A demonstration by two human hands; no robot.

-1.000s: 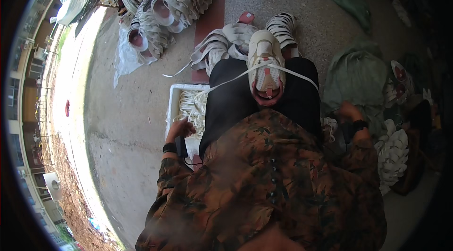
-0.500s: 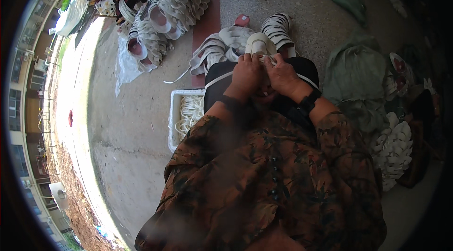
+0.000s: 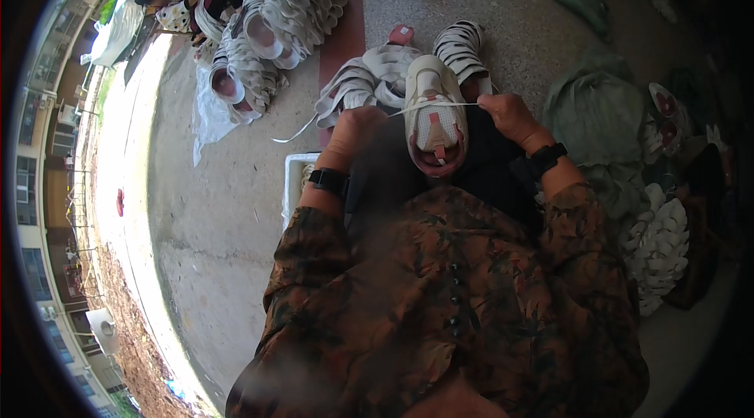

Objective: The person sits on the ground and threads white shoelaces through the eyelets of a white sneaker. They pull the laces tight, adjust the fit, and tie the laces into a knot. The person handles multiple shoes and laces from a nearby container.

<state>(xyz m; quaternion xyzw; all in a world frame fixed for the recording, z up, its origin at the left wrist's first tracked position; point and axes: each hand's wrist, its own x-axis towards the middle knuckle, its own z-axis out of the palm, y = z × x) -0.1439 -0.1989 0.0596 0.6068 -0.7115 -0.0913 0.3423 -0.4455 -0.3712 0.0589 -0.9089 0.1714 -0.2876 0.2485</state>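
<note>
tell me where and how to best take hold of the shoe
Probably by the heel collar, from the wearer's side: the shoe points its toe away and its opening toward the body, while the lace, stretched between left hand and right hand, crosses farther forward.

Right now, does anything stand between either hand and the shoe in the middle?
Nothing visible gets in the way. The left hand and right hand flank the shoe; only the white lace they hold spans the gaps, running across the shoe's top.
</note>
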